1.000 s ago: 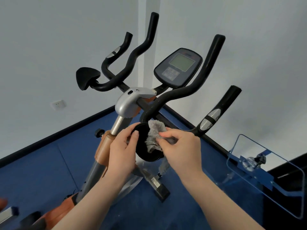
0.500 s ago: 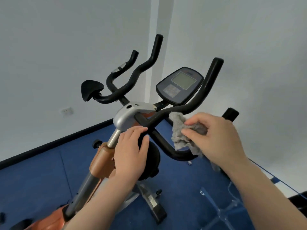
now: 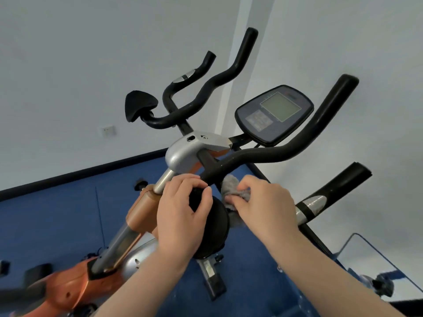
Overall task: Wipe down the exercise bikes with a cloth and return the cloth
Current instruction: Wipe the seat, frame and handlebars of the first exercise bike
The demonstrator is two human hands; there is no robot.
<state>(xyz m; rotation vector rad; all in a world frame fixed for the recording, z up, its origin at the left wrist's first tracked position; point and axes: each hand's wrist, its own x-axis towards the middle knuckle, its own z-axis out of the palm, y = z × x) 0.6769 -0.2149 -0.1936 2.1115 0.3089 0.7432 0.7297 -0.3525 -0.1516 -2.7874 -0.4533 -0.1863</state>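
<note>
An orange and silver exercise bike (image 3: 146, 209) fills the middle of the view, with black handlebars (image 3: 270, 154) and a dark console (image 3: 274, 115). My right hand (image 3: 263, 207) pinches a grey cloth (image 3: 231, 186) against the underside of the near handlebar, beside a round black elbow pad (image 3: 215, 227). My left hand (image 3: 180, 213) grips the top edge of that pad and covers its left part. A second black pad (image 3: 139, 106) sits at the far left of the bars.
White walls meet in a corner behind the bike, with a socket (image 3: 107, 131) on the left wall. Blue floor (image 3: 45, 218) lies below. A clear panel with a blue fitting (image 3: 384, 271) stands at the lower right.
My right hand has brought the cloth back left from the outer handlebar to the bar beside the round pad. My left hand stays on the pad.
</note>
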